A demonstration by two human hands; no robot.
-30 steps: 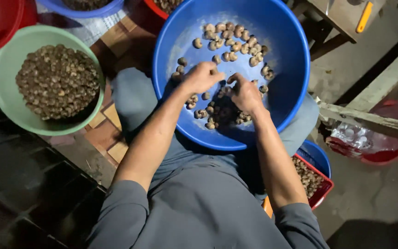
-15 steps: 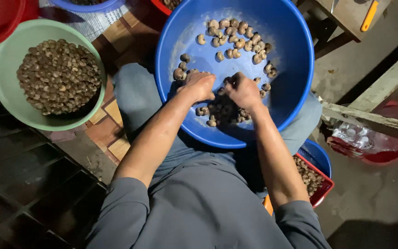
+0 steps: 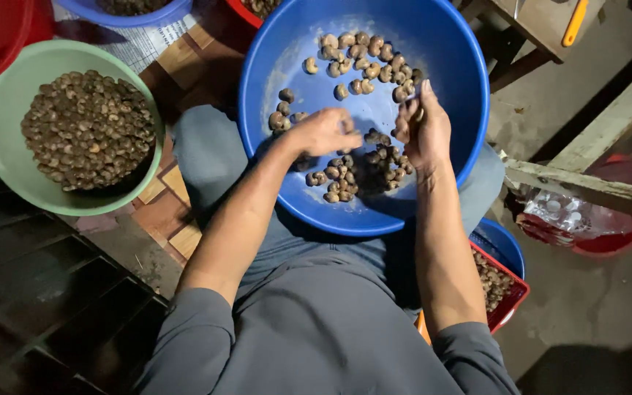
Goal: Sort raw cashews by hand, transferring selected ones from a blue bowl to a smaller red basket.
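A big blue plastic basin (image 3: 462, 51) rests on my lap and holds brown cashew-like nuts (image 3: 363, 62) in two loose groups, one at the far side and one near my wrists. My left hand (image 3: 327, 132) is curled over the near group, fingers bent down among the nuts. My right hand (image 3: 424, 124) is raised slightly above the basin floor with its fingers pinched on one nut, just below the far group. What lies under my left palm is hidden.
A green bowl (image 3: 9, 168) full of dark nuts stands at my left. Red and blue tubs (image 3: 9, 29) line the far edge. A red basket of nuts (image 3: 502, 289) sits by my right knee. Wooden beams (image 3: 608, 124) and a plastic bag lie at right.
Both hands were close together over the near pile. My right hand has since lifted and moved away to the right, carrying a nut, while my left hand stays low on the pile.
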